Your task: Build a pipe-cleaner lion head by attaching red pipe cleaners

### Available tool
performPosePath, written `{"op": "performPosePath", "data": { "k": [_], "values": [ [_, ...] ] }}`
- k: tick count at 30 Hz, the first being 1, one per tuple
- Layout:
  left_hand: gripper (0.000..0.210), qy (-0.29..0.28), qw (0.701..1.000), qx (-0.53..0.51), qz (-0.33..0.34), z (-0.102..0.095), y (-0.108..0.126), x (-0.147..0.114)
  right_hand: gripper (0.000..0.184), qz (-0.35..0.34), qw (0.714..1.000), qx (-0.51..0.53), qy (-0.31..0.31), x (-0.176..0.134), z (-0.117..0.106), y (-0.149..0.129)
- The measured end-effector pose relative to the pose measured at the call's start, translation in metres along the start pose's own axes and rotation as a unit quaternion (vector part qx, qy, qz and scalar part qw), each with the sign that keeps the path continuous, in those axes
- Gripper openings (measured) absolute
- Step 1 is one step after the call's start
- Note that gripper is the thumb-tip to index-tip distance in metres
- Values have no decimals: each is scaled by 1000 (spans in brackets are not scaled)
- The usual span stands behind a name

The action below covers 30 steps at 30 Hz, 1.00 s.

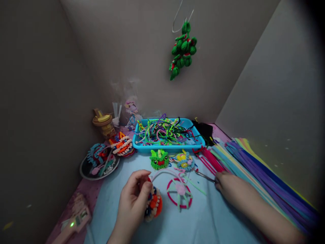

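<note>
L hand [134, 196] grasped a rounded fuzzy-stem piece [154, 205] in orange, navy & cream, thumb and index finger at its upper L edge; the piece was located over the light-blue mat [198, 223], near the front edge of view. R hand [224, 183] lay w/ its fingertips at the near end of a slim metal tool [205, 177], tip pointing up-L, beside the stem bundle [256, 169]; whether that grip was fully closed could not be told. Btwn the hands sat a pink-rimmed ring w/ pale spokes [180, 189], apart from both; a green figure [159, 161] & a blue-yellow figure [185, 162] sat behind it, in front of the blue tray [167, 147]. For good handling, a light, steady L pinch was judged best, as the loops looked soft and prob. easy to crush. The tool was best held by its near end, tip kept clear of the L fingers; R fingers needed care, as loose stems lay close by and could have snagged. The glue gun [77, 220] at lower L showed a green light, so it was best assumed hot, i.e., L forearm to be kept off.
</note>
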State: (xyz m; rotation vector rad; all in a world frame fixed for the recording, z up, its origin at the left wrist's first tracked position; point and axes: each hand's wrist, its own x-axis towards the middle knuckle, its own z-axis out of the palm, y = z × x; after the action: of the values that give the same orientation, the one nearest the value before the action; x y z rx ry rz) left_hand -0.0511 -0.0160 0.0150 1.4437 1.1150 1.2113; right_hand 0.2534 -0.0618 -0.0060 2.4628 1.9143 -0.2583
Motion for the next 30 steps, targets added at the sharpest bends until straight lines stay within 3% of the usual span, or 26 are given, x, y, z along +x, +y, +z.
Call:
{"op": "performPosePath", "data": {
  "k": [2, 4, 7, 9, 12, 14, 18, 22, 26, 30],
  "values": [
    [15, -2, 999, 17, 31, -2, 2, 2, 20, -26, 998, 51, 22, -9, -15, -24],
    [11, -2, 997, 33, 70, -3, 6, 5, 22, -119, 973, 194, 37, -17, -31, -59],
    [17, 5, 996, 30, 88, -8, 11, 7, 24, -204, 896, 394, 31, -21, -42, -116],
    [19, 17, 998, 7, 62, -12, 9, 8, 29, -200, 844, 497, -6, -16, -38, -149],
    [23, 40, 997, -72, 7, -17, 2, 10, 21, -203, 741, 634, -84, -5, -24, -184],
    [21, 62, 984, -161, -52, -19, -3, 11, 12, -195, 700, 681, -95, 2, -14, -196],
    [14, 149, 906, -339, -205, -21, -2, 18, 10, -166, 690, 699, -89, 9, -5, -203],
    [24, 231, 830, -430, -270, -23, 7, 28, 19, -151, 695, 696, -101, 10, -6, -200],
    [33, 297, 808, -432, -270, -24, 12, 33, 19, -125, 672, 721, -118, 11, -9, -197],
    [32, 296, 809, -432, -266, -24, 10, 33, 21, -104, 644, 745, -136, 13, -10, -196]
  ]
}}
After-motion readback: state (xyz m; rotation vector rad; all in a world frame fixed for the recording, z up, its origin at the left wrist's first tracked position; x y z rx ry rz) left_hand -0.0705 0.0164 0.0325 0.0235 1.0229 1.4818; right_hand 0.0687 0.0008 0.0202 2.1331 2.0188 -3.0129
